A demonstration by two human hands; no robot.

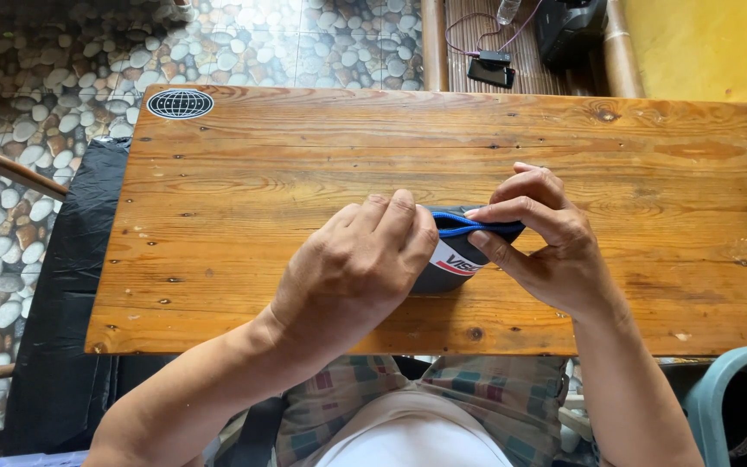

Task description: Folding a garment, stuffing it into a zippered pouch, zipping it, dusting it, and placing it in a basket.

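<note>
both hands grip a small dark pouch (451,264) with blue zipper mid-table (244,173), left hand (356,268) clamped over its left end, right hand (546,246) pinching the right end, long axis running left-right between them.

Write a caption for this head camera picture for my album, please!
Two hands, left hand and right hand, hold a small dark pouch with a blue zipper on a wooden table.
</note>
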